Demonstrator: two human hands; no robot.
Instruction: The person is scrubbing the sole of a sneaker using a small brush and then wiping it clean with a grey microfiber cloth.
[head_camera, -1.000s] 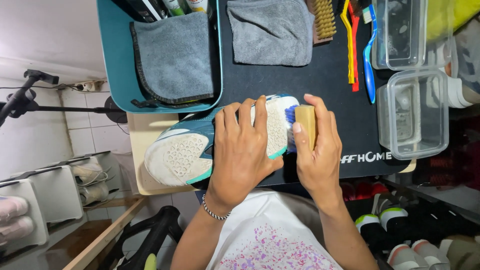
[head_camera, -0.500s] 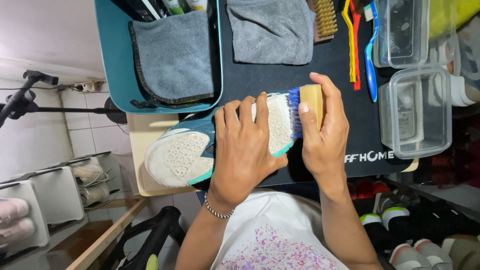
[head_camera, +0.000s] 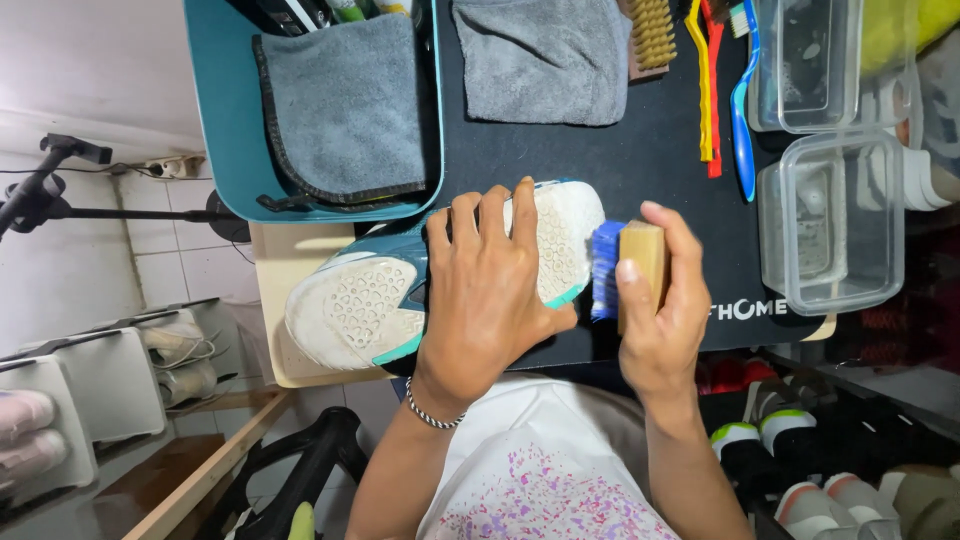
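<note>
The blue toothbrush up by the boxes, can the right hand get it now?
Probably not yet: the right hand is full, its fingers wrapped round the wooden brush. The blue toothbrush lies uncovered on the mat.

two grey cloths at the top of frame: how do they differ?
The left grey cloth lies inside the teal tray; the right grey cloth lies flat on the black mat. The left one has a dark stitched edge; none shows on the right one. The left one sits askew with a corner hanging toward the tray's rim; the right one lies squarer, cut off by the frame's top. Both are grey, soft-looking and untouched by either hand.
</note>
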